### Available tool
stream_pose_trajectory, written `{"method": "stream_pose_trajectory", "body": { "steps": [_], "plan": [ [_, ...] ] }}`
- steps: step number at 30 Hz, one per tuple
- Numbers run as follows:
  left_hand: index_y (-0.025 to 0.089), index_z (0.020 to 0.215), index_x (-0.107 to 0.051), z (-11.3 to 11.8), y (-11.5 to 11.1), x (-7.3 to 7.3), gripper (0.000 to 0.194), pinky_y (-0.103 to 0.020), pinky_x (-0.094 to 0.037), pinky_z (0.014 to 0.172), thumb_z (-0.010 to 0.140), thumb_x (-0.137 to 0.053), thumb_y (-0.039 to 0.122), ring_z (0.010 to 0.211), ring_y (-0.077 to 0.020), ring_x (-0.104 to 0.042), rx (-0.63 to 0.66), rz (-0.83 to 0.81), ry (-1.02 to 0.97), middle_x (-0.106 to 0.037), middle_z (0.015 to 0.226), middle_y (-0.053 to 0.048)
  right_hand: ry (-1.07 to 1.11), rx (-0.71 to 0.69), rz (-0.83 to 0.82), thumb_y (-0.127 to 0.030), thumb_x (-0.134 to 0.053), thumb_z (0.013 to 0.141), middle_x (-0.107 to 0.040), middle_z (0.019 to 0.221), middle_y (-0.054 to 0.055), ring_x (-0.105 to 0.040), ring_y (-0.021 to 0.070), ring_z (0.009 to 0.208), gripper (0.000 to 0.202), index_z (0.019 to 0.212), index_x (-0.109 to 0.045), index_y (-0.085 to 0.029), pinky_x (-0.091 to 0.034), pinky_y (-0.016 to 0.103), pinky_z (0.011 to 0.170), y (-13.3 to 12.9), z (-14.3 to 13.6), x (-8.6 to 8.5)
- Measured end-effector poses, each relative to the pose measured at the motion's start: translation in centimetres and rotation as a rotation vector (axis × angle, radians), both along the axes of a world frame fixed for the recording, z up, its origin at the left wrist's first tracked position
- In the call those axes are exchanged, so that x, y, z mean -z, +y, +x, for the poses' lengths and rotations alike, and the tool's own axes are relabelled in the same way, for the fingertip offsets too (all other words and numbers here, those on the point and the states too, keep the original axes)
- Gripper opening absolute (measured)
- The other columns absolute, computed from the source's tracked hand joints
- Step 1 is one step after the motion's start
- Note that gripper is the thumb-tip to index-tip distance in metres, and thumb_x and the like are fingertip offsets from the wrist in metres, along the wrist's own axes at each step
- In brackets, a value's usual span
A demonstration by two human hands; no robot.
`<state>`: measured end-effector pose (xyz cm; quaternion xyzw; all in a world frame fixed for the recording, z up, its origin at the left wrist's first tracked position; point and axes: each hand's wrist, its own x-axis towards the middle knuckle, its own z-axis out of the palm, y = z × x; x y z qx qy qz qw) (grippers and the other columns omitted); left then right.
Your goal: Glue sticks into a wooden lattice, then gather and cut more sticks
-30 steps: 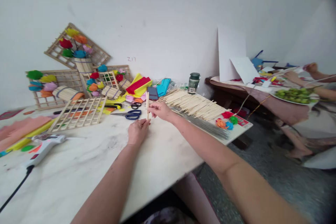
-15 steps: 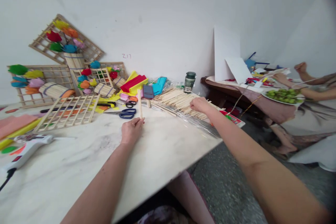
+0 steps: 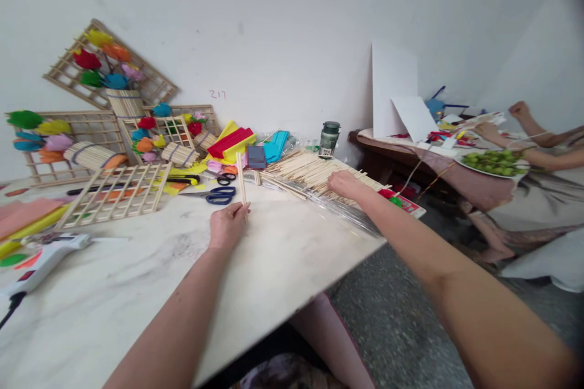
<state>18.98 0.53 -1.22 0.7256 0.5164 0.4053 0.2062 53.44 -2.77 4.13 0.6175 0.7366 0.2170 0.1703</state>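
Thin wooden sticks [image 3: 241,179] stand upright from my left hand [image 3: 227,223], whose fingers pinch their lower ends above the marble-patterned table. My right hand [image 3: 343,185] reaches out to a spread pile of wooden sticks [image 3: 298,168]. Its fingers are closed and bent down at the pile; what they grip is hidden. Blue-handled scissors [image 3: 221,196] lie left of the held sticks, with black-handled scissors [image 3: 225,179] just behind. A lattice of glued sticks [image 3: 121,196] lies further left. Clear plastic wrapping [image 3: 347,214] runs along the pile's near side.
A white glue gun [image 3: 50,262] lies at the left. Stick lattices with colourful flowers [image 3: 114,67] lean against the wall. Behind the pile stands a dark green bottle [image 3: 329,138]. To the right, another person's hands [image 3: 490,132] are over a second table holding a plate of green fruit [image 3: 493,162].
The view has shifted slightly. My left hand still holds the sticks upright, and my right hand stays at the pile with barely any movement.
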Motion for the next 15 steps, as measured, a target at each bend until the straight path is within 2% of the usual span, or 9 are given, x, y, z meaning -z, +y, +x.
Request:
{"method": "stream_pose_trajectory", "body": {
  "steps": [5,8,10,12,14,15],
  "plan": [
    [0.020,0.073,-0.068,0.0,0.1,0.2,0.037,-0.022,-0.039,0.058,0.076,-0.045,0.049,0.063,-0.0155,-0.060,0.000,0.005,0.004,-0.069,0.068,-0.003,0.003,-0.051,-0.004,-0.005,-0.044,0.078,-0.065,0.083,0.019,-0.060,0.0213,0.082,0.023,0.080,-0.067,-0.006,-0.038,0.029,0.066,-0.1,0.1,0.2],
    [0.020,0.072,-0.068,0.1,0.1,0.2,0.035,-0.022,-0.039,0.058,0.076,-0.045,0.047,0.063,-0.0152,-0.060,-0.003,0.000,0.001,-0.069,0.070,-0.003,0.031,-0.032,0.036,-0.003,-0.042,0.077,-0.065,0.085,0.019,-0.060,0.0221,0.084,0.024,0.083,-0.066,-0.006,-0.038,0.030,0.069,-0.3,-0.3,-0.8],
    [0.020,0.072,-0.068,0.1,0.1,0.2,0.035,-0.022,-0.039,0.058,0.076,-0.045,0.046,0.063,-0.0151,-0.060,0.001,-0.003,-0.002,-0.069,0.069,-0.003,0.102,-0.009,0.156,-0.005,-0.040,0.078,-0.065,0.085,0.019,-0.060,0.0235,0.084,0.026,0.088,-0.064,-0.007,-0.039,0.031,0.069,-0.4,-1.2,-1.9],
    [0.020,0.073,-0.068,0.1,0.1,0.2,0.034,-0.022,-0.039,0.058,0.076,-0.045,0.046,0.063,-0.0152,-0.060,0.008,-0.002,-0.002,-0.069,0.069,-0.003,0.289,0.000,0.357,-0.015,-0.039,0.083,-0.065,0.085,0.017,-0.060,0.0250,0.084,0.026,0.091,-0.062,-0.009,-0.040,0.032,0.069,-0.4,-2.9,-3.2],
    [0.020,0.072,-0.068,0.1,0.1,0.1,0.035,-0.022,-0.039,0.058,0.077,-0.045,0.046,0.063,-0.0152,-0.060,0.013,0.004,-0.007,-0.069,0.069,-0.003,0.635,-0.081,0.522,-0.023,-0.040,0.084,-0.066,0.088,0.014,-0.060,0.0229,0.083,0.025,0.093,-0.060,-0.012,-0.042,0.031,0.071,-0.1,-5.3,-4.1],
    [0.020,0.071,-0.067,0.1,0.0,0.1,0.035,-0.022,-0.039,0.058,0.077,-0.045,0.046,0.063,-0.0150,-0.060,0.016,0.008,-0.011,-0.069,0.069,-0.003,0.860,-0.133,0.543,-0.024,-0.042,0.083,-0.066,0.085,0.011,-0.061,0.0205,0.079,0.023,0.092,-0.059,-0.012,-0.043,0.030,0.069,0.1,-6.7,-4.4]
  ]
}}
